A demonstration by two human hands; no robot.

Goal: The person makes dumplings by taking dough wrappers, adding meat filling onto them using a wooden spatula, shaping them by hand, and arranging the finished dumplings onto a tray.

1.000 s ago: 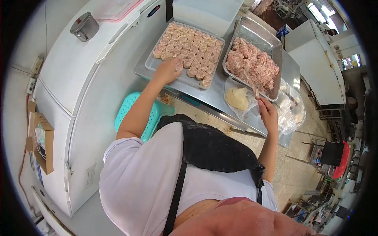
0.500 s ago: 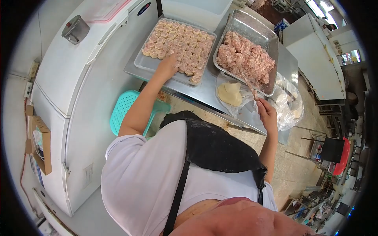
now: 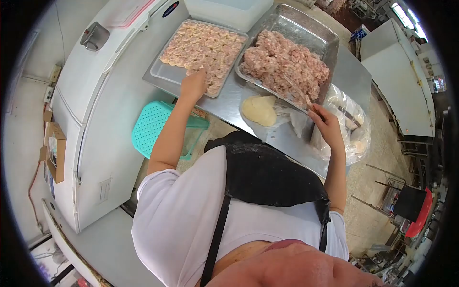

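Note:
My left hand [image 3: 193, 86] is closed at the near edge of a shallow tray [image 3: 166, 73] filled with rows of small meat dumplings [image 3: 203, 43]. Whatever its fingers pinch is hidden. My right hand [image 3: 327, 125] grips a thin flat spatula [image 3: 300, 91], whose far end rests in pink minced meat [image 3: 284, 62]. That meat lies in a deep metal pan [image 3: 306, 21] to the right of the tray. Below the pan, a stack of pale round wrappers [image 3: 259, 110] sits on clear plastic.
A bulky clear plastic bag [image 3: 354, 124] lies right of the wrappers on the metal table [image 3: 354, 76]. A turquoise stool [image 3: 152, 126] stands below the table. On the left are a white freezer [image 3: 103, 119] and a metal pot [image 3: 95, 37]. A white container [image 3: 229, 12] is behind the tray.
The view has shifted, with the tray and pan now higher and further left. My left hand has moved toward the tray's near right part. My right hand still holds the spatula.

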